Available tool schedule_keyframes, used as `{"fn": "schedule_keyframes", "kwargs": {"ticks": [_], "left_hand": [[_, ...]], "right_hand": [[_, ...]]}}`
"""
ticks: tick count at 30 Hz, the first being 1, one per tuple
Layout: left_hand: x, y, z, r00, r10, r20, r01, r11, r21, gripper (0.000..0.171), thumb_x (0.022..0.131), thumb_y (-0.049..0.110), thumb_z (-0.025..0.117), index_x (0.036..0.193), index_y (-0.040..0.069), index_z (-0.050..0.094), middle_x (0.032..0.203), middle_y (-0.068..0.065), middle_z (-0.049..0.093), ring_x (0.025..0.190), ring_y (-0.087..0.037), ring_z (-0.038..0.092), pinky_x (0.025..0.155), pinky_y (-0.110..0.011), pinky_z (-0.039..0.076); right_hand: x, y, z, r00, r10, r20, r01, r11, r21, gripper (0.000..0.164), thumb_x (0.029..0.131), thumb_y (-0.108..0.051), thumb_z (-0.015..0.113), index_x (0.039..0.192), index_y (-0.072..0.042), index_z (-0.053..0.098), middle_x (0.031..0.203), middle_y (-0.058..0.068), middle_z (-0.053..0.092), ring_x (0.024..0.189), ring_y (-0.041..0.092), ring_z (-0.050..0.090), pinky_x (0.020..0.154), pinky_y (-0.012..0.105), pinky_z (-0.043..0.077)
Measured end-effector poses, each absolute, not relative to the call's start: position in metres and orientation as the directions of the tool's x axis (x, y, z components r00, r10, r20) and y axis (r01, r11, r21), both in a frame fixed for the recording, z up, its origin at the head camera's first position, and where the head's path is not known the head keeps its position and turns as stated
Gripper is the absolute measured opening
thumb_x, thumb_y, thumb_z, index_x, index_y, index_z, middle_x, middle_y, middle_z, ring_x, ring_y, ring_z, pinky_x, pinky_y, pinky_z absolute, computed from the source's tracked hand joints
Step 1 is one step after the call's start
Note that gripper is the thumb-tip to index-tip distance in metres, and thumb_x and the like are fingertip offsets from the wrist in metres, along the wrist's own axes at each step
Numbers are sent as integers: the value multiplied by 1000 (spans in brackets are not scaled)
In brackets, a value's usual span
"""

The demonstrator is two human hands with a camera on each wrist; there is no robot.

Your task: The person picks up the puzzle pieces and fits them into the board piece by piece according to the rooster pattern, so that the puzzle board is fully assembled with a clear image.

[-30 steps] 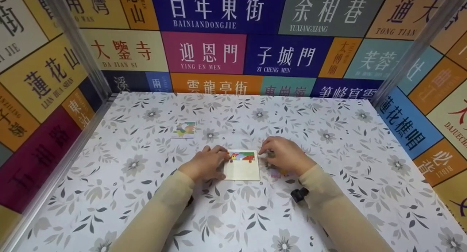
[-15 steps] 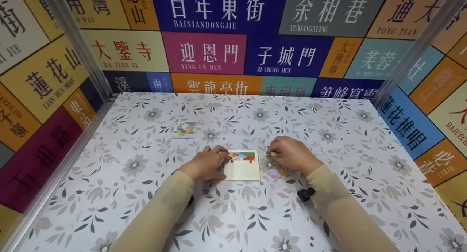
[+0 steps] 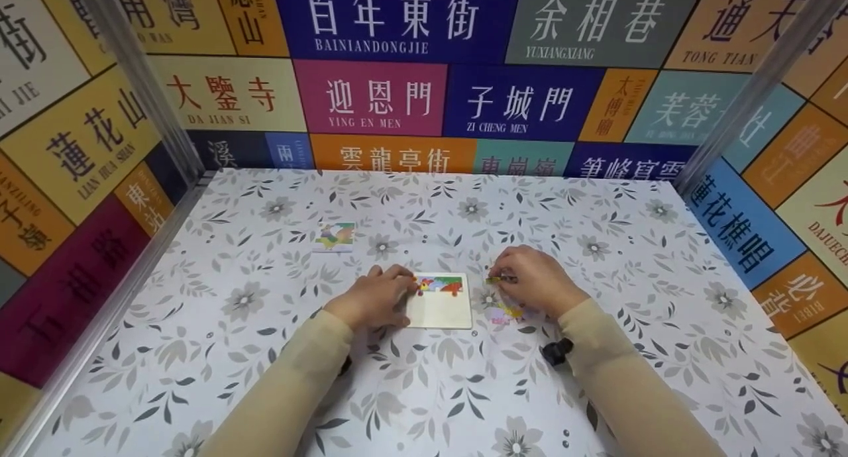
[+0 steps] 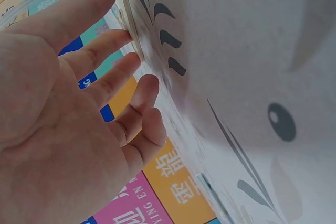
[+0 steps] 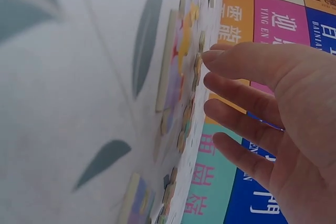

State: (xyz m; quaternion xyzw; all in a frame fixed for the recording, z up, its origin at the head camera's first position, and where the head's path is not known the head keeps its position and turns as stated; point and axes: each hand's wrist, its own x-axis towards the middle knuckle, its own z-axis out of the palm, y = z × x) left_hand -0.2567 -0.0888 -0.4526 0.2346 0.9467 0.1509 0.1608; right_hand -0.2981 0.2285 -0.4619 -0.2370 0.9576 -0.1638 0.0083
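A shallow cream puzzle tray (image 3: 438, 311) lies on the table, with a band of colourful joined pieces (image 3: 442, 284) along its upper edge. My left hand (image 3: 373, 297) grips the tray's left side, thumb at the lower corner and fingers by the upper one. In the left wrist view, fingertips meet the tray's edge (image 4: 128, 19). Right of the tray, my right hand (image 3: 538, 279) pinches a small yellow-green puzzle piece (image 3: 493, 279) close over the table. Pink and yellow loose pieces (image 3: 507, 313) lie just below that hand; the right wrist view shows more pieces (image 5: 173, 72) beside its fingers.
A small block of puzzle picture (image 3: 334, 236) lies farther back on the left. White floral cloth (image 3: 424, 391) covers the table. Panels with large lettering (image 3: 371, 96) stand behind and at both sides, with clear corner posts (image 3: 748, 93).
My right hand has moved slightly right, away from the tray, uncovering the pink and yellow pieces; a yellow-green piece now shows at its fingertips. The left hand and tray stay put.
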Motion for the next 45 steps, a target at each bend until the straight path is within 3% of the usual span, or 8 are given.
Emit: {"fn": "schedule_keyframes", "kwargs": {"ticks": [32, 45], "left_hand": [[-254, -88, -453, -845, 484, -225, 396, 851, 345, 53, 89, 30, 82, 137, 19, 63, 157, -3, 46, 133, -35, 45, 110, -55, 41], [-249, -81, -448, -861, 480, -168, 438, 867, 236, 58, 85, 31, 86, 136, 15, 64, 149, -6, 53, 126, -34, 49, 104, -55, 46]], "right_hand": [[-302, 236, -465, -873, -487, 38, -465, 805, -369, 13, 89, -13, 78, 99, -19, 83, 101, -3, 74, 99, 19, 67, 92, 44, 55], [-304, 237, -465, -865, -498, 60, -482, 791, -377, 11, 88, -12, 79, 97, -17, 83, 100, -2, 74, 95, 18, 67, 89, 42, 57]]}}
